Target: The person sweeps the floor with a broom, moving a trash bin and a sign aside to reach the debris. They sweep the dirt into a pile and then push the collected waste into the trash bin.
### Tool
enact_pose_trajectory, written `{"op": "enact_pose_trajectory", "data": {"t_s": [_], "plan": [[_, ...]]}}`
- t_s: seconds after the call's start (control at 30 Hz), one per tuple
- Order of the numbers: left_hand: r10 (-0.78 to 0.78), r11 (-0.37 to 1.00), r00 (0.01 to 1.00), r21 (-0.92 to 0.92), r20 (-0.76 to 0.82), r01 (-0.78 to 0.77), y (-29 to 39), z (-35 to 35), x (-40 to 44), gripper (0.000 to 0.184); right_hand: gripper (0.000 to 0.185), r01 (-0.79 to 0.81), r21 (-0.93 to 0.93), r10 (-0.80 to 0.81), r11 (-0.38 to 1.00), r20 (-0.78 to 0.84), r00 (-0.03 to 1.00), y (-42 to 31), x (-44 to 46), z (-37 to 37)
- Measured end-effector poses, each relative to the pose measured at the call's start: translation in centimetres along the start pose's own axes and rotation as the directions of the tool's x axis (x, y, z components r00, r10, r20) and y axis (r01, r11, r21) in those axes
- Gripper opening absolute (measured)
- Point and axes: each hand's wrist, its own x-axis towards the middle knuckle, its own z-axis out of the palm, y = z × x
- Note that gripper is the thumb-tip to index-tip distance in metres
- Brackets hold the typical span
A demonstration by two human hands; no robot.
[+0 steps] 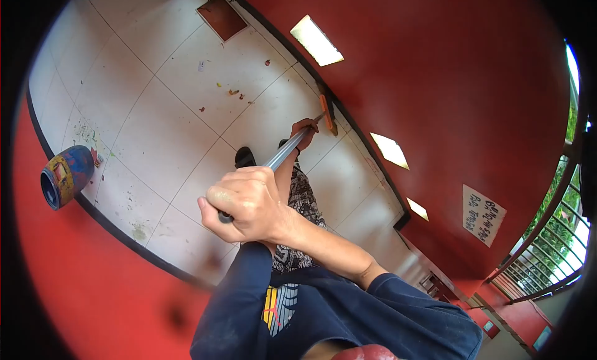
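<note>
My right hand (245,201) is closed around the upper end of a broom's grey pole (285,153), close in front of my chest. The dark tip of the pole pokes out below the fist. Further down, my left hand (304,127) wraps round the same pole, its forearm partly hidden behind the right hand. At the far end, the broom's orange head (326,113) with brownish bristles sits on the floor along the foot of the red wall. Small coloured scraps (234,92) lie on the tiles left of the broom head.
White tiles (186,130) run between a red wall (435,99) and a red surface (112,279) with dark edging. A blue-and-yellow pot (67,176) stands at the left. A reddish-brown square object (222,17) lies at the top. Barred openings (547,235) are at right.
</note>
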Motion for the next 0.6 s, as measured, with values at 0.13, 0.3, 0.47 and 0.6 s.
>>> {"op": "enact_pose_trajectory", "data": {"t_s": [0.13,0.3,0.47,0.6], "plan": [[0.029,0.987,0.997,0.157,-0.075,-0.017,-1.0,-0.5,-1.2,0.005,0.032,0.025,0.076,-0.026,0.997,0.012,1.0,0.2,-2.9,-3.7],[0.094,0.915,0.994,0.397,-0.055,-0.064,-0.4,-1.6,-2.8,0.005,0.034,0.053,0.227,-0.065,0.972,0.047,0.997,-4.2,-3.9,-7.8],[0.208,0.832,0.971,0.543,-0.12,-0.111,4.6,-6.9,-5.8,0.006,0.034,0.132,0.396,-0.144,0.909,0.001,0.99,-7.1,-2.4,-8.4],[0.187,0.734,0.947,0.678,-0.26,0.041,8.3,-11.7,-8.3,0.005,0.034,0.133,0.532,-0.148,0.836,-0.013,0.989,-7.7,-1.1,-8.7]]}}
